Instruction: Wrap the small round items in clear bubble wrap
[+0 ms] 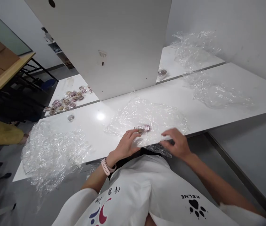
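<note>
"What are the hands doing?"

"From my remote seat, I see the left hand (126,144) with fingertips at the small pink packet (144,128); I can't tell if it grips. The right hand (178,146) is empty, fingers parted"

"And the packet?"

"On clear plastic film (149,110), over the white worktop (95,133)"

A small shiny piece (144,128), pinkish-purple at its right end and brownish at its left, lies flat near the white tabletop's (102,141) near edge. Clear, crumpled plastic film (156,113) spreads loosely around it, reaching farther left, right and far.
</note>
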The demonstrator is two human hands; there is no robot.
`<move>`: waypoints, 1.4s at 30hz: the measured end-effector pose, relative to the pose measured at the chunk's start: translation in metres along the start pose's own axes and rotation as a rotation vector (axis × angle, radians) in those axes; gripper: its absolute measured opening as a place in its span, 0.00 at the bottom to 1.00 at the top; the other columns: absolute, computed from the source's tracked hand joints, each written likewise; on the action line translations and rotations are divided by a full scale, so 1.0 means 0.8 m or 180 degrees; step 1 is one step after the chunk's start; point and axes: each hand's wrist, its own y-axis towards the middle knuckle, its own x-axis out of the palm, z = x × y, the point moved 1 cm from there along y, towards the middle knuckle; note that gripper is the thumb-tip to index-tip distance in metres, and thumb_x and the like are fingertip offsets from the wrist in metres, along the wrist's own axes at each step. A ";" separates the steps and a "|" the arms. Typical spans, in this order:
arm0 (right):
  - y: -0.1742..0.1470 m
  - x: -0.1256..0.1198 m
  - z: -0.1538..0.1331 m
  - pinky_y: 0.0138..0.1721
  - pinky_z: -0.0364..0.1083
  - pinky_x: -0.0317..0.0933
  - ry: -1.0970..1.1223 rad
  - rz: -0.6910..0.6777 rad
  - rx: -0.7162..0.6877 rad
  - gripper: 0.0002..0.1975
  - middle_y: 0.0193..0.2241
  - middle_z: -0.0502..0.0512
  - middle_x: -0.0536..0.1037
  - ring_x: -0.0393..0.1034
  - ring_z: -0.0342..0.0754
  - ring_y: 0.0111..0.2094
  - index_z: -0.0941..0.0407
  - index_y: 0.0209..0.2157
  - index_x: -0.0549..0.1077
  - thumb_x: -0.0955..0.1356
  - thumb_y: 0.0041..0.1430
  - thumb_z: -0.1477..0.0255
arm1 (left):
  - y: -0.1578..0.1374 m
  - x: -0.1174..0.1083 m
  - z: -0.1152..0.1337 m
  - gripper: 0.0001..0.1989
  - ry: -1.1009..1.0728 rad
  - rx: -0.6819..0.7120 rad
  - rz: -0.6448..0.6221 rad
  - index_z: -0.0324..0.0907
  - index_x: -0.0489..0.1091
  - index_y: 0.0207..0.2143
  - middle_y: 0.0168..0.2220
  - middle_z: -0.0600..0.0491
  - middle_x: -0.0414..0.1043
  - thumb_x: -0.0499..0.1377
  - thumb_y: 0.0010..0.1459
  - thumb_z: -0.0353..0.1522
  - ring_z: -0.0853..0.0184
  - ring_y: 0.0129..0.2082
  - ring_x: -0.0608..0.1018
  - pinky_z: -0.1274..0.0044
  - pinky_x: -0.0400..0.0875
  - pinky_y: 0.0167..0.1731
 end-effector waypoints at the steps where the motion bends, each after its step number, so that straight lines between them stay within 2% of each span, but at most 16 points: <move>1: -0.028 0.012 -0.010 0.45 0.53 0.66 -0.0198 -0.0091 -0.0106 0.21 0.39 0.59 0.79 0.72 0.55 0.43 0.52 0.43 0.77 0.64 0.64 0.51 | -0.014 0.005 -0.001 0.23 0.0104 -0.0023 -0.0043 0.48 0.62 0.57 0.61 0.44 0.63 0.62 0.60 0.35 0.54 0.61 0.66 0.59 0.67 0.56; 4: -0.082 0.059 -0.029 0.48 0.53 0.63 -0.0736 -0.0197 -0.0158 0.18 0.45 0.61 0.78 0.71 0.56 0.47 0.52 0.49 0.76 0.64 0.67 0.57 | -0.039 0.028 -0.006 0.18 0.0413 -0.0187 0.0157 0.47 0.65 0.53 0.54 0.45 0.69 0.60 0.61 0.30 0.55 0.54 0.70 0.61 0.69 0.50; 7: -0.083 0.080 -0.035 0.46 0.53 0.61 -0.0906 0.0055 0.0092 0.15 0.42 0.59 0.79 0.72 0.54 0.45 0.53 0.45 0.77 0.59 0.70 0.69 | -0.040 0.035 -0.008 0.05 0.0445 -0.0297 0.0236 0.45 0.69 0.43 0.44 0.47 0.73 0.59 0.64 0.32 0.58 0.45 0.73 0.65 0.69 0.43; 8: -0.075 0.076 -0.036 0.46 0.52 0.61 -0.0861 0.0105 0.0145 0.16 0.41 0.59 0.79 0.72 0.53 0.44 0.53 0.43 0.78 0.59 0.70 0.71 | -0.038 0.031 -0.007 0.02 0.0388 -0.0314 0.0200 0.45 0.68 0.39 0.41 0.49 0.74 0.58 0.65 0.33 0.59 0.42 0.73 0.66 0.68 0.42; 10: -0.053 0.053 -0.035 0.45 0.52 0.61 -0.0624 -0.0025 0.0122 0.16 0.40 0.58 0.80 0.72 0.52 0.43 0.53 0.40 0.78 0.58 0.70 0.72 | -0.027 0.017 -0.006 0.06 0.0226 -0.0362 0.0099 0.45 0.66 0.34 0.34 0.52 0.74 0.55 0.67 0.33 0.63 0.35 0.73 0.69 0.67 0.39; 13: -0.007 0.007 -0.026 0.44 0.50 0.63 -0.0042 -0.0587 0.0107 0.16 0.38 0.55 0.81 0.73 0.50 0.40 0.53 0.40 0.77 0.59 0.70 0.67 | 0.002 -0.009 -0.010 0.08 0.0075 -0.0465 -0.0036 0.44 0.63 0.35 0.28 0.55 0.71 0.49 0.69 0.33 0.68 0.25 0.69 0.74 0.63 0.29; 16: 0.052 -0.016 0.000 0.39 0.48 0.65 0.0510 -0.1098 0.0511 0.17 0.35 0.52 0.81 0.74 0.49 0.36 0.52 0.39 0.78 0.62 0.67 0.58 | 0.048 -0.024 -0.026 0.08 0.0223 -0.0604 -0.0115 0.43 0.63 0.37 0.26 0.56 0.69 0.48 0.70 0.34 0.71 0.20 0.65 0.78 0.56 0.23; 18: 0.091 -0.012 0.019 0.37 0.48 0.65 0.0523 -0.1316 0.0843 0.15 0.34 0.53 0.80 0.74 0.50 0.36 0.53 0.37 0.78 0.65 0.64 0.57 | 0.080 -0.024 -0.043 0.07 0.0394 -0.0712 -0.0185 0.43 0.63 0.37 0.26 0.56 0.70 0.49 0.69 0.33 0.71 0.20 0.65 0.78 0.56 0.23; 20: 0.120 -0.001 0.032 0.41 0.51 0.65 0.0029 -0.1275 0.1029 0.12 0.36 0.56 0.80 0.73 0.53 0.38 0.55 0.37 0.78 0.68 0.62 0.61 | 0.104 -0.017 -0.061 0.05 0.0528 -0.0805 -0.0322 0.43 0.64 0.37 0.27 0.55 0.71 0.51 0.67 0.31 0.70 0.22 0.67 0.77 0.56 0.24; 24: 0.130 0.016 0.026 0.52 0.59 0.59 -0.1031 -0.0428 0.0474 0.15 0.48 0.65 0.76 0.67 0.61 0.51 0.57 0.47 0.77 0.63 0.66 0.68 | 0.121 -0.007 -0.083 0.05 0.0699 -0.0696 -0.0298 0.42 0.67 0.34 0.33 0.51 0.73 0.54 0.65 0.29 0.66 0.30 0.72 0.75 0.61 0.29; 26: 0.116 0.024 0.018 0.53 0.58 0.58 -0.0875 -0.0384 -0.0055 0.18 0.52 0.63 0.74 0.64 0.59 0.53 0.56 0.52 0.76 0.61 0.69 0.65 | 0.116 -0.008 -0.079 0.04 0.0879 -0.0509 0.0006 0.42 0.68 0.34 0.37 0.48 0.73 0.56 0.64 0.28 0.62 0.37 0.73 0.72 0.66 0.34; 29: 0.092 0.042 0.019 0.54 0.56 0.60 -0.0417 -0.0888 -0.0558 0.22 0.54 0.59 0.74 0.65 0.57 0.54 0.52 0.58 0.72 0.63 0.68 0.58 | 0.093 -0.008 -0.060 0.05 0.0772 -0.0226 0.0327 0.42 0.70 0.40 0.42 0.46 0.73 0.55 0.64 0.27 0.59 0.43 0.73 0.67 0.69 0.41; 32: 0.078 0.058 0.030 0.56 0.56 0.60 -0.0241 -0.0986 -0.0550 0.23 0.55 0.59 0.74 0.65 0.56 0.55 0.52 0.58 0.71 0.63 0.67 0.57 | 0.065 0.003 -0.041 0.18 0.0309 0.0055 0.0128 0.44 0.65 0.54 0.50 0.46 0.71 0.60 0.62 0.33 0.57 0.48 0.73 0.63 0.72 0.46; 34: 0.077 0.063 0.037 0.56 0.55 0.60 -0.0163 -0.0895 -0.0531 0.22 0.54 0.59 0.75 0.66 0.55 0.55 0.53 0.56 0.73 0.63 0.68 0.58 | 0.053 0.011 -0.040 0.23 0.0162 0.0027 0.0126 0.45 0.62 0.57 0.54 0.45 0.70 0.62 0.60 0.32 0.55 0.52 0.72 0.61 0.71 0.49; 38: 0.091 0.061 0.040 0.50 0.51 0.62 -0.0023 -0.0816 -0.0366 0.19 0.47 0.57 0.79 0.71 0.52 0.48 0.53 0.50 0.76 0.60 0.71 0.59 | 0.066 0.006 -0.062 0.13 -0.0314 -0.0527 0.0239 0.43 0.65 0.52 0.47 0.48 0.74 0.55 0.64 0.30 0.62 0.44 0.76 0.68 0.73 0.43; 42: 0.130 0.061 0.046 0.36 0.46 0.61 0.0159 -0.0939 0.0486 0.17 0.34 0.53 0.80 0.73 0.49 0.35 0.53 0.44 0.77 0.62 0.69 0.59 | 0.115 -0.020 -0.082 0.09 -0.0560 -0.1187 -0.0208 0.43 0.68 0.45 0.32 0.53 0.74 0.55 0.66 0.36 0.66 0.30 0.75 0.74 0.69 0.31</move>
